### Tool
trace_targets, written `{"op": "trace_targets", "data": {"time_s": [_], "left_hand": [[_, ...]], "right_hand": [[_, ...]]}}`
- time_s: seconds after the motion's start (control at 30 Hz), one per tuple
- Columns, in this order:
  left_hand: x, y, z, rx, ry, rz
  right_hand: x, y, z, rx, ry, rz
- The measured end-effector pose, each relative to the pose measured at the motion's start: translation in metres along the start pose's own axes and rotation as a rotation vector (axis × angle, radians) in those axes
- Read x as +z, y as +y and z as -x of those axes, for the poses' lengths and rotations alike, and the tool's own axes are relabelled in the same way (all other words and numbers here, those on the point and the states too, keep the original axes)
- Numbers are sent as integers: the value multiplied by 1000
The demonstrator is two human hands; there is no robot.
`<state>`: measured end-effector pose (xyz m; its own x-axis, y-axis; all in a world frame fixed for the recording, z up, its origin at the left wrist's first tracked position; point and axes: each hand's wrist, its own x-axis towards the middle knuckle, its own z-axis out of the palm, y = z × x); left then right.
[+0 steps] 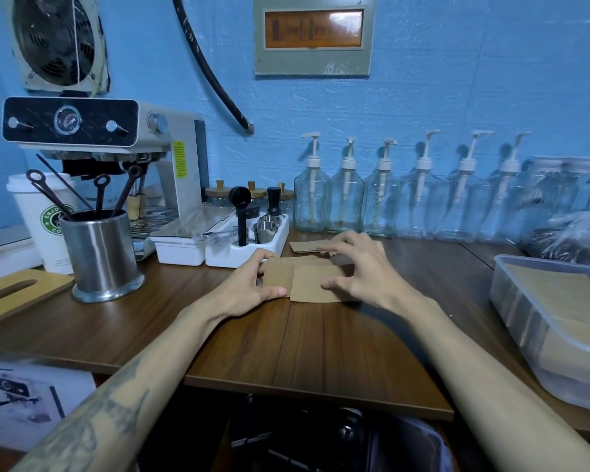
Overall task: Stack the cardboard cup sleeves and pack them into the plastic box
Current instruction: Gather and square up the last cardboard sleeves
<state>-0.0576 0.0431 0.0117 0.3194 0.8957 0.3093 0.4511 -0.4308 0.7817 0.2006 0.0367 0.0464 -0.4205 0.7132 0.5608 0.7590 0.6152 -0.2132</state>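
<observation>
Flat brown cardboard cup sleeves point(307, 282) lie mid-counter, partly hidden under both hands.
Left hand point(249, 287) pinches their left edge; right hand point(358, 267) presses with spread fingertips. The translucent plastic box point(539, 321), cut off at right, holds tan stacks.

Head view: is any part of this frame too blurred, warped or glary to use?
Head view: the sleeves and both hands, left hand and right hand, are sharp enough; the right-side pump bottles and plastic box smear with blur; wide-angle distortion bends the table edge; glare whitens the wall panel.
</observation>
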Motion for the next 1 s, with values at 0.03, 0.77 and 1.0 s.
{"op": "trace_targets", "data": {"time_s": [0.03, 0.77, 1.0], "left_hand": [[-1, 0, 1, 2, -4, -5], [1, 3, 2, 42, -44, -27], [3, 0, 0, -27, -83, -128]], "right_hand": [[-1, 5, 2, 46, -27, 14], [31, -15, 3, 179, -220, -262], [36, -20, 0, 156, -167, -243]]}}
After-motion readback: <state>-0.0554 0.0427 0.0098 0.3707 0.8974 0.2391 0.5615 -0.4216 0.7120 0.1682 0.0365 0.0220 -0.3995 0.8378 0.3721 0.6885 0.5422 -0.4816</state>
